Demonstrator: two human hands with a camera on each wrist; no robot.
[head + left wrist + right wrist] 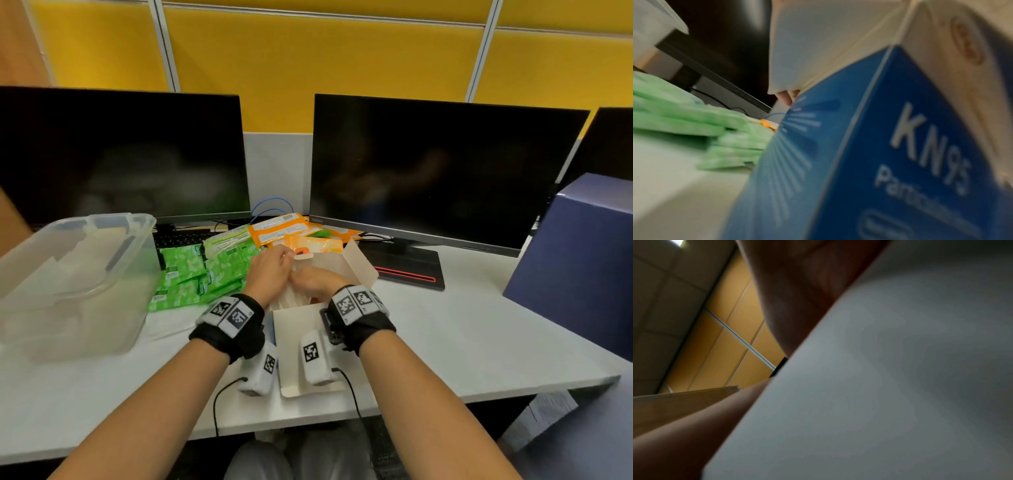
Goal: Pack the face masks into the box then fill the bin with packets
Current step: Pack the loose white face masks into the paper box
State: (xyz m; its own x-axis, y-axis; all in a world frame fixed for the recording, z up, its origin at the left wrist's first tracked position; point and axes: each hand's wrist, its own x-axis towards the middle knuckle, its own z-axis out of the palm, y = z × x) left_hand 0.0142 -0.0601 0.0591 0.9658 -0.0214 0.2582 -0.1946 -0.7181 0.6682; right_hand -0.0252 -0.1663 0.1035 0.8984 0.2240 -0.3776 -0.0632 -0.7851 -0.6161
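The mask box stands open on the desk in front of me, white inside and blue with "KN95" print outside. Face masks in clear wrappers stick up inside it. My left hand reaches in from the left, its fingers curled on the top of the masks; one fingertip shows past a box flap. My right hand is curled over the masks from the right, its fingers tucked down into the box. The right wrist view shows only my palm and a white flap.
A clear plastic bin sits at the left. Green packets and orange packets lie in a heap behind the box. Two dark monitors stand at the back, and a large blue box is at the right.
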